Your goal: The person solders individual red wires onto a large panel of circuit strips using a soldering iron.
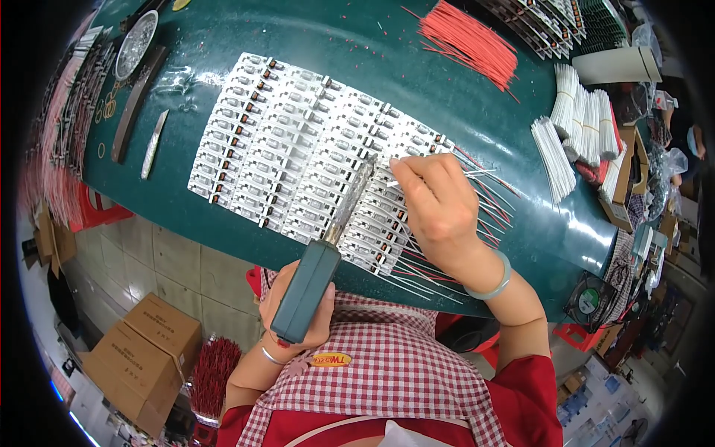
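teal-handled soldering iron gripped by left hand; right hand fingers pinch thin wire.

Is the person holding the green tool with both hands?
No, only the left hand grips the green-handled tool; the right hand is up on the rows of small parts, pinching thin wires.

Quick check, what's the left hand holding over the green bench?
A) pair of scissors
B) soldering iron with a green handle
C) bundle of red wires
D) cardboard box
B: the left hand grips the green handle of a soldering iron, its metal tip reaching the rows of small parts beside the right hand.
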`<move>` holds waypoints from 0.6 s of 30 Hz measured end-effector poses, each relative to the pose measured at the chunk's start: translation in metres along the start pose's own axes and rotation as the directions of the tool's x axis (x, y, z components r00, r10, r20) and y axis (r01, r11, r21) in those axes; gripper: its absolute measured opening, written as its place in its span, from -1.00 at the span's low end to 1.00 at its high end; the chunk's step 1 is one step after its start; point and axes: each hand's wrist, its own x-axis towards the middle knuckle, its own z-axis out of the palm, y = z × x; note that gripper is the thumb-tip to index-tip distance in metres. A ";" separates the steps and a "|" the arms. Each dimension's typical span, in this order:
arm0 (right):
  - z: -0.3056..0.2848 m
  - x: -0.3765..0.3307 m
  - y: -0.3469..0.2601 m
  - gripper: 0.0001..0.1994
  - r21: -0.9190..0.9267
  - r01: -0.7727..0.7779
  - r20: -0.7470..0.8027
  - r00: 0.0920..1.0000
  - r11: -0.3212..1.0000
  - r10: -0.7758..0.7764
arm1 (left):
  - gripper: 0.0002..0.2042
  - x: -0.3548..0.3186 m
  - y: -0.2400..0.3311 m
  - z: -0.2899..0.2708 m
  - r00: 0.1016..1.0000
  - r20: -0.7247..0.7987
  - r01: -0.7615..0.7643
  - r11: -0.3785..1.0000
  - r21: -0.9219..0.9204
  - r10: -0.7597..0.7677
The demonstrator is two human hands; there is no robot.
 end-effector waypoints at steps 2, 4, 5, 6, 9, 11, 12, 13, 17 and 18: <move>0.002 -0.001 0.004 -0.63 0.001 -0.005 0.013 1.000 1.000 0.005 | -0.75 0.000 0.000 0.001 0.999 -0.009 0.034 0.999 0.005 -0.034; 0.004 -0.002 0.008 -0.63 0.000 -0.010 0.026 1.000 1.000 0.010 | -0.75 0.003 0.000 0.001 0.999 0.012 0.031 0.999 0.005 -0.031; 0.005 -0.003 0.009 -0.63 -0.005 -0.012 0.033 0.999 1.000 0.013 | -0.76 0.005 0.000 0.001 0.999 0.033 0.030 1.000 0.006 -0.030; 0.006 -0.003 0.010 -0.63 -0.008 -0.015 0.039 0.999 1.000 0.015 | -0.76 0.006 0.002 0.000 0.999 0.032 0.032 0.999 0.008 -0.032; 0.005 -0.001 0.010 -0.63 -0.018 -0.018 0.054 0.998 1.000 0.019 | -0.77 0.014 0.008 -0.003 0.999 0.039 0.019 0.999 0.033 -0.020; 0.006 -0.004 0.011 -0.63 -0.024 -0.011 0.055 0.998 1.000 0.013 | -0.76 0.023 0.012 -0.003 0.999 0.034 -0.014 1.000 0.023 0.013; 0.007 -0.004 0.012 -0.63 -0.026 -0.004 0.054 0.999 1.000 0.006 | -0.76 0.028 0.017 -0.004 0.999 0.035 -0.014 1.000 0.024 0.013; 0.007 -0.004 0.012 -0.63 -0.026 -0.006 0.054 0.999 1.000 0.007 | -0.75 0.034 0.023 -0.005 1.000 0.021 0.012 1.000 -0.003 -0.012; 0.005 -0.002 0.010 -0.63 -0.027 -0.012 0.070 0.997 1.000 0.014 | -0.75 0.043 0.032 -0.007 0.999 0.016 0.042 0.999 -0.015 -0.041; 0.005 -0.002 0.010 -0.63 -0.032 -0.012 0.076 0.997 0.999 0.014 | -0.75 0.044 0.032 -0.007 0.999 0.017 0.042 0.999 -0.015 -0.041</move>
